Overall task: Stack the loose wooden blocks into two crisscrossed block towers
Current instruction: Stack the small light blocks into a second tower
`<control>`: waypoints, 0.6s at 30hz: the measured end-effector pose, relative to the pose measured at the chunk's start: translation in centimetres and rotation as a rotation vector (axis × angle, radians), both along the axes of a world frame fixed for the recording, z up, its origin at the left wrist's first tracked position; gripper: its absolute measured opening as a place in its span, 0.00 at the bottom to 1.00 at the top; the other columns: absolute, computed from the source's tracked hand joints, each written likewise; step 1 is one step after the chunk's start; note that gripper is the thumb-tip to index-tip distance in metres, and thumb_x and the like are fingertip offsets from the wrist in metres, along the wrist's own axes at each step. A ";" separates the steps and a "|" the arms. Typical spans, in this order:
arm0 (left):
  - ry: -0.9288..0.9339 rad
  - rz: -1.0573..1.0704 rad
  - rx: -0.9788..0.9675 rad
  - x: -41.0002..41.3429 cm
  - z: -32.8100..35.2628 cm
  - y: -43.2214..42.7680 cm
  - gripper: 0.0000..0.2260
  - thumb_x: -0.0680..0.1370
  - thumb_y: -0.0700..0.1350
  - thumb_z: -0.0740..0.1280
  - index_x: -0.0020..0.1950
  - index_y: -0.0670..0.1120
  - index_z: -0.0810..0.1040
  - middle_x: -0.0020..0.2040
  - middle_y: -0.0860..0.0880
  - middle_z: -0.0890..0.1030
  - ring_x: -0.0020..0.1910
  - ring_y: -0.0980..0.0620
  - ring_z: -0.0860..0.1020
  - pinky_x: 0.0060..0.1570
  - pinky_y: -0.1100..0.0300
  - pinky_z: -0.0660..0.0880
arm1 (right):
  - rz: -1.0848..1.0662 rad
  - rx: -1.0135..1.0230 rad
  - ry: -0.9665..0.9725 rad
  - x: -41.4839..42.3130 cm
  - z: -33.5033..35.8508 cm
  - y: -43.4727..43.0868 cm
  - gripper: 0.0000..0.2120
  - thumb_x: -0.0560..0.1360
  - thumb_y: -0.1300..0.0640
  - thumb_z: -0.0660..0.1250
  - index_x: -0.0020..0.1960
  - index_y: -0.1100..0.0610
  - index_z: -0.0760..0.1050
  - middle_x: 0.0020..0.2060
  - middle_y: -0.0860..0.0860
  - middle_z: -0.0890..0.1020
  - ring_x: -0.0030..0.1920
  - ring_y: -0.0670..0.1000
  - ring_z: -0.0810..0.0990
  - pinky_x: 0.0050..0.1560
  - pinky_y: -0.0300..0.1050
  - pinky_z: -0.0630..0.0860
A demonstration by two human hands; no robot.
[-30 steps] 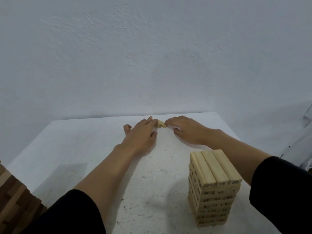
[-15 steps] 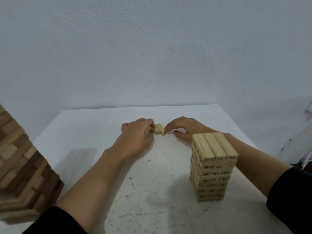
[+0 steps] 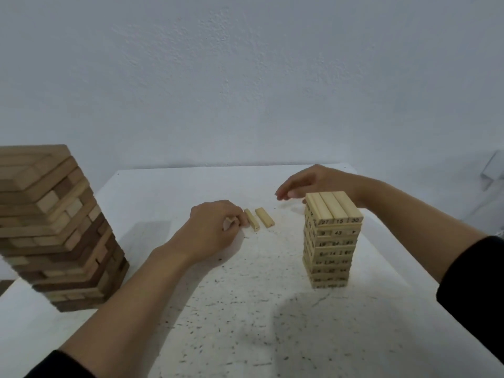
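Two small pale wooden blocks (image 3: 251, 219) (image 3: 264, 217) lie side by side on the white table (image 3: 245, 309), slightly apart. My left hand (image 3: 215, 227) rests curled just left of them, its fingertips touching the nearer block; a pale block end seems to show under its fingers. My right hand (image 3: 311, 184) hovers with fingers apart behind the small numbered block tower (image 3: 331, 238), holding nothing. A larger tower of mixed light and dark blocks (image 3: 54, 227) stands at the left.
A white wall rises right behind the table's far edge (image 3: 231, 166). The table's right edge runs close past the small tower. My dark sleeves cross the lower corners of the view.
My hands have parted; the right one lifted away to the right, behind the small tower. The loose blocks now lie uncovered on the table. The view swung left, showing the large tower.
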State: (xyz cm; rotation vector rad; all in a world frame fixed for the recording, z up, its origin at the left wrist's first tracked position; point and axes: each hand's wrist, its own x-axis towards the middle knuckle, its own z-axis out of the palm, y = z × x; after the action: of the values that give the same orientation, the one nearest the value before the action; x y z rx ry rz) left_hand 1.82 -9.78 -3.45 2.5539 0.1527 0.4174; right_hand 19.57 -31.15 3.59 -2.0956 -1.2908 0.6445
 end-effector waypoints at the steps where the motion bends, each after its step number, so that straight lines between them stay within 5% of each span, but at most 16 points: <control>1: -0.010 0.003 -0.020 -0.3 0.2 0.0 0.11 0.78 0.44 0.66 0.46 0.59 0.83 0.49 0.62 0.82 0.53 0.60 0.79 0.64 0.42 0.71 | -0.012 -0.003 0.028 -0.1 0.9 -0.1 0.10 0.82 0.58 0.66 0.61 0.53 0.82 0.57 0.45 0.85 0.60 0.42 0.81 0.57 0.38 0.75; 6: -0.065 0.059 -0.037 -0.9 2.7 -0.4 0.07 0.79 0.48 0.67 0.46 0.60 0.82 0.47 0.62 0.82 0.50 0.62 0.79 0.60 0.47 0.74 | -0.007 -0.129 -0.023 -1.5 5.3 0.5 0.11 0.82 0.52 0.65 0.63 0.50 0.80 0.57 0.43 0.84 0.59 0.42 0.82 0.64 0.51 0.76; 12: 0.020 0.128 -0.012 -1.4 6.6 0.2 0.06 0.82 0.50 0.65 0.52 0.57 0.82 0.47 0.60 0.81 0.50 0.59 0.79 0.59 0.50 0.76 | -0.011 -0.330 -0.269 -5.8 10.4 2.5 0.13 0.83 0.48 0.63 0.64 0.49 0.79 0.56 0.41 0.84 0.56 0.40 0.82 0.65 0.52 0.76; 18: 0.341 0.090 0.298 -0.8 3.7 -0.7 0.17 0.85 0.48 0.53 0.73 0.58 0.70 0.77 0.57 0.67 0.74 0.50 0.66 0.65 0.44 0.60 | -0.066 -0.496 -0.551 -10.8 10.2 5.8 0.13 0.82 0.56 0.60 0.62 0.57 0.80 0.54 0.51 0.85 0.55 0.51 0.83 0.62 0.53 0.79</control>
State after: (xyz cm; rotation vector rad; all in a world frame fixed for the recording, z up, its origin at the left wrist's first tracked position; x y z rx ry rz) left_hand 1.03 -10.46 0.24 2.9046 0.3545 0.0331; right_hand 8.77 -25.34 13.81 -2.8535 -1.4395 0.3914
